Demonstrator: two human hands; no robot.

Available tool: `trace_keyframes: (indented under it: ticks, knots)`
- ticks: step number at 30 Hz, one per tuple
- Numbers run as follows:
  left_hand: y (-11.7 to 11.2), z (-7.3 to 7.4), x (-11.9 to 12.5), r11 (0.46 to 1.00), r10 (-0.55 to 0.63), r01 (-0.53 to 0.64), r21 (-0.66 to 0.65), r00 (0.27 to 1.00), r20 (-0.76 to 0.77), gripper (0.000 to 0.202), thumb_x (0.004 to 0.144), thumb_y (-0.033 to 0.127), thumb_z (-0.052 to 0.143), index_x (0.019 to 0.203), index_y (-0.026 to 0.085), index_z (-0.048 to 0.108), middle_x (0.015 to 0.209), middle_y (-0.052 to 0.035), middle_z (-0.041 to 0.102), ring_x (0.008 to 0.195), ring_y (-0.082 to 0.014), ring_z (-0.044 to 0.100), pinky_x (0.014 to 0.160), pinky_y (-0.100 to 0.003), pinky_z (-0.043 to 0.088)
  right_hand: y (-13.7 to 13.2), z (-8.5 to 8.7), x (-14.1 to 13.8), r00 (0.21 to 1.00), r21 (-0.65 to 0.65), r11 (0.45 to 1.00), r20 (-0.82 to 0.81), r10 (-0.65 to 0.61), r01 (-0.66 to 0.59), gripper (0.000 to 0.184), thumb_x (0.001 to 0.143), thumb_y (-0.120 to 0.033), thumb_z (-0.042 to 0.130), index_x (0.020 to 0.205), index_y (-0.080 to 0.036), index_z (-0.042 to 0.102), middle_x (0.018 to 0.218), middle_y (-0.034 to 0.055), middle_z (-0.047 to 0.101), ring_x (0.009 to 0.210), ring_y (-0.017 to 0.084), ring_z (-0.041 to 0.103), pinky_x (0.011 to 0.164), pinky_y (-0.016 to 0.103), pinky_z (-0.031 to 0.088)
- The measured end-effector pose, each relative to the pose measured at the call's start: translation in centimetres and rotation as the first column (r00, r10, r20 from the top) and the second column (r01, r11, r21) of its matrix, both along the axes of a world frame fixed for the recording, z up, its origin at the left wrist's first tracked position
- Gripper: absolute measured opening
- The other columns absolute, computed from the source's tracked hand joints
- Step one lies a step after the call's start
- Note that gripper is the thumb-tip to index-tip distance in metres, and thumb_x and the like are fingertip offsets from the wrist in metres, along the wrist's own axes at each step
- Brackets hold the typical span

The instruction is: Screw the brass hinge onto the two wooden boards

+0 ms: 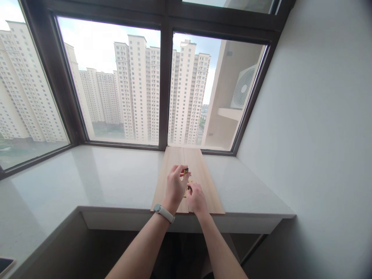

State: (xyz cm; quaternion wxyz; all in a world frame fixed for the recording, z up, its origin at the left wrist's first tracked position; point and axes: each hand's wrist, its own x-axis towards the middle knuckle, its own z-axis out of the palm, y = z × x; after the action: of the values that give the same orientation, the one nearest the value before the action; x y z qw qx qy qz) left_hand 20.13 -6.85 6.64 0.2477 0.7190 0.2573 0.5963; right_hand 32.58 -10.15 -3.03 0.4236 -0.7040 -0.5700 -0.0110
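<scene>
Raised over a light wooden board [200, 166], my left hand [174, 184] pinches a small black-and-yellow piece [186, 171] between thumb and fingers. It wears a pale watch [164, 212] on the wrist. Just right of it and lower, my right hand [197, 197] is curled, its fingertips at a small yellow-and-dark object [185, 195] partly hidden behind the hands. What the right fingers grip is too small and covered to name.
The board lies across a white windowsill counter [122, 182], reaching from its front edge to the window frame [164, 97]. A white wall [314, 116] rises on the right. A dark flat object [6, 265] sits at the lower left corner.
</scene>
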Motion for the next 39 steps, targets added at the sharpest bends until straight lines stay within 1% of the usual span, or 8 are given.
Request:
trace_keyframes:
  ticks: [6,9,17,22,25,28,35,39]
  knots:
    - [0.06,0.10,0.19,1.000,0.007,-0.007,0.005,1.000,0.005,0.015,0.091,0.019,0.067,0.106,0.022,0.067,0.099,-0.0047,0.064,0.083,-0.0157,0.071,0.071,-0.031,0.065,0.01,-0.09,0.02,1.000,0.014,1.000,0.008,0.003,-0.003,0.033,0.088,-0.012,0.044,0.108,-0.022,0.069,0.110,0.0085,0.070,0.110,0.024,0.060,0.098,0.035,0.047]
    - [0.10,0.08,0.18,1.000,0.008,-0.008,0.003,1.000,0.001,0.016,0.092,0.018,0.066,0.107,0.022,0.066,0.100,-0.0050,0.065,0.082,-0.0153,0.071,0.071,-0.031,0.064,0.05,-0.17,0.06,1.000,0.028,1.000,0.014,0.002,-0.002,0.033,0.087,-0.012,0.044,0.107,-0.022,0.069,0.109,0.0085,0.070,0.110,0.024,0.059,0.097,0.035,0.047]
    - [0.24,0.07,-0.19,0.996,-0.093,0.093,-0.003,0.995,-0.023,0.022,0.094,0.014,0.059,0.114,0.024,0.066,0.107,-0.0051,0.065,0.085,-0.0146,0.070,0.079,-0.032,0.063,0.09,-0.22,0.21,1.000,0.021,1.000,0.002,0.005,-0.005,0.033,0.086,-0.012,0.045,0.107,-0.022,0.069,0.109,0.0085,0.070,0.107,0.024,0.059,0.096,0.035,0.047]
    - [0.13,-0.01,-0.31,0.997,-0.072,0.072,0.020,0.997,-0.033,0.021,0.092,0.019,0.065,0.112,0.025,0.068,0.107,-0.0051,0.067,0.090,-0.0175,0.069,0.082,-0.036,0.063,0.18,-0.24,0.25,1.000,0.022,1.000,0.002,0.004,-0.004,0.032,0.086,-0.013,0.046,0.105,-0.022,0.069,0.106,0.0082,0.070,0.106,0.024,0.059,0.095,0.035,0.047]
    - [0.03,-0.21,-0.10,0.999,-0.034,0.034,0.015,0.999,-0.025,0.021,0.089,0.020,0.070,0.109,0.025,0.070,0.106,-0.0046,0.067,0.087,-0.0177,0.070,0.080,-0.036,0.064,0.19,-0.27,0.22,1.000,0.019,1.000,0.000,0.003,-0.003,0.032,0.086,-0.013,0.046,0.105,-0.022,0.069,0.105,0.0082,0.070,0.105,0.025,0.059,0.095,0.035,0.047]
    - [0.05,-0.31,0.16,1.000,-0.028,0.028,-0.010,1.000,-0.009,0.019,0.090,0.019,0.069,0.108,0.024,0.070,0.106,-0.0041,0.068,0.083,-0.0159,0.070,0.076,-0.033,0.064,0.12,-0.28,0.18,1.000,0.025,1.000,-0.007,0.003,-0.003,0.033,0.087,-0.013,0.045,0.107,-0.022,0.069,0.107,0.0087,0.070,0.107,0.025,0.060,0.095,0.035,0.047]
    - [0.52,0.07,0.01,0.997,-0.079,0.079,0.016,0.997,-0.003,0.017,0.092,0.016,0.065,0.106,0.023,0.069,0.101,-0.0039,0.068,0.082,-0.0145,0.070,0.075,-0.030,0.064,-0.07,-0.07,0.10,1.000,0.018,1.000,-0.006,0.011,-0.011,0.032,0.088,-0.013,0.045,0.108,-0.022,0.069,0.110,0.0092,0.070,0.110,0.025,0.059,0.098,0.036,0.047]
    - [0.57,0.15,-0.21,0.994,-0.105,0.105,0.021,0.994,-0.001,0.022,0.092,0.015,0.065,0.112,0.024,0.067,0.101,-0.0039,0.068,0.083,-0.0147,0.070,0.075,-0.031,0.065,-0.11,-0.06,0.11,1.000,0.020,1.000,-0.006,0.009,-0.009,0.033,0.088,-0.013,0.045,0.109,-0.022,0.069,0.111,0.0091,0.070,0.109,0.025,0.060,0.098,0.037,0.047]
